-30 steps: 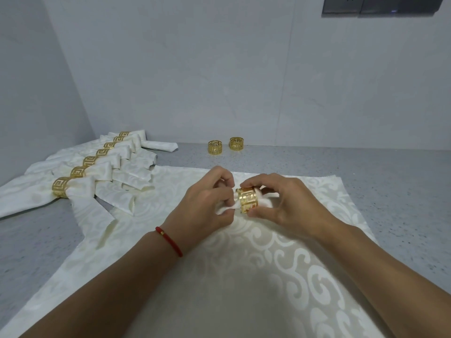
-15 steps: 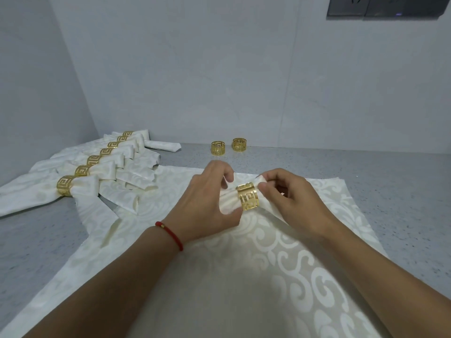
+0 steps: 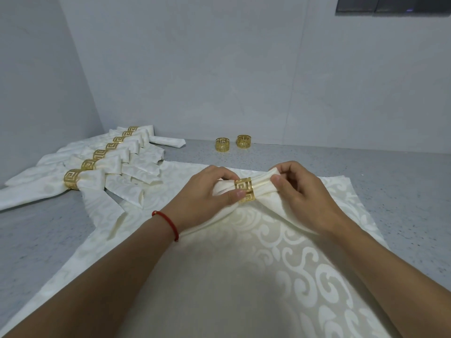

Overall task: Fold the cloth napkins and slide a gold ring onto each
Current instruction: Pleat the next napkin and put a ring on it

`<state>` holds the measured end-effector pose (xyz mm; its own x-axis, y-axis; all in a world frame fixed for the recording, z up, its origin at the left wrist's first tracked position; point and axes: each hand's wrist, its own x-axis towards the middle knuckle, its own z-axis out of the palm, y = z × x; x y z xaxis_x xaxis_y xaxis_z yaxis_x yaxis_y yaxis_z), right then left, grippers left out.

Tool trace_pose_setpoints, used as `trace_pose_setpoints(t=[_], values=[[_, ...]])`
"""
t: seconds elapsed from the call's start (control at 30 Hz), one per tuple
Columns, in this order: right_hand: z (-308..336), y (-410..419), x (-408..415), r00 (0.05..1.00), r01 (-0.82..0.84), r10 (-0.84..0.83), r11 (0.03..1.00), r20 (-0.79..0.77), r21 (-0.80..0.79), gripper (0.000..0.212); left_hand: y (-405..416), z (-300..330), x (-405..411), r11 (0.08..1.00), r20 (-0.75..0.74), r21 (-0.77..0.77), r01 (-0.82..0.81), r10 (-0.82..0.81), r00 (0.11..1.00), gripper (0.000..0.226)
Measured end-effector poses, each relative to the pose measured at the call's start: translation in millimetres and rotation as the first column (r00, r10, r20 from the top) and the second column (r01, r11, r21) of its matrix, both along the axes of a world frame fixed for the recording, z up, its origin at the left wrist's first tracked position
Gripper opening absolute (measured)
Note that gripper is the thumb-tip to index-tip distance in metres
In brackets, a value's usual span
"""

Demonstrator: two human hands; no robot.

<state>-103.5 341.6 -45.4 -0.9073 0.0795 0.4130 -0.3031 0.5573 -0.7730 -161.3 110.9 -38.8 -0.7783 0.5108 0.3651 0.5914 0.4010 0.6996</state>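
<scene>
A cream patterned napkin (image 3: 244, 276) lies spread before me, its far end gathered into a roll. A gold ring (image 3: 244, 189) sits around that roll. My left hand (image 3: 207, 196) pinches the ring between thumb and fingers, with the roll's left end under its palm. My right hand (image 3: 302, 193) pinches the gathered cloth just right of the ring. Two spare gold rings (image 3: 222, 144) (image 3: 244, 141) stand by the back wall.
Several finished napkins with gold rings (image 3: 97, 167) lie in a row at the left, reaching toward the corner. The grey speckled counter (image 3: 390, 191) meets white walls at the back and left. A dark panel (image 3: 390, 3) is on the wall at the upper right.
The ring has slid further along the gathered cloth, and more of the roll now shows on both sides of it. My right hand shifted from the ring to the cloth beside it.
</scene>
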Motion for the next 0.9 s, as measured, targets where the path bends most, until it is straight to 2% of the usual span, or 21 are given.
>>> trace_pose_setpoints(t=[0.13,0.23,0.37,0.57,0.7,0.77,0.83,0.9], values=[[3.4,-1.9,1.9,1.0,-0.013,0.013,1.0,0.003,0.011,0.013,-0.1,2.5,3.7,0.996,0.114,0.095,-0.001,-0.01,0.993,0.02],[5.3,-5.4,3.5,1.0,-0.02,0.02,0.999,-0.003,0.028,0.014,0.0,5.1,5.8,0.975,0.24,0.222,-0.03,-0.024,0.97,0.035],[11.3,-1.7,5.1,0.998,-0.031,0.038,0.99,0.044,-0.134,0.016,-4.9,10.7,5.0,0.923,0.426,0.382,-0.048,-0.13,0.896,0.045],[19.2,-3.7,10.2,0.983,-0.036,0.069,0.982,0.172,-0.183,0.015,-8.4,16.8,3.6,0.912,0.477,0.406,-0.053,-0.162,0.864,0.062],[21.0,-6.1,10.4,0.99,-0.047,0.071,0.981,0.124,-0.186,0.013,-5.4,19.4,9.5,0.903,0.543,0.421,-0.086,-0.175,0.821,0.047],[19.9,-6.7,10.2,0.992,-0.072,0.088,0.983,0.087,-0.169,0.009,-0.2,18.9,15.0,0.924,0.522,0.369,-0.098,-0.119,0.845,0.046],[18.9,-10.4,10.7,0.99,-0.121,0.128,0.986,0.062,-0.113,0.008,5.6,17.7,20.0,0.951,0.438,0.294,-0.093,-0.048,0.898,0.048],[18.2,-13.7,11.1,0.985,-0.164,0.167,0.984,0.037,-0.066,0.008,8.9,17.1,22.6,0.96,0.392,0.276,-0.04,-0.075,0.917,0.047]])
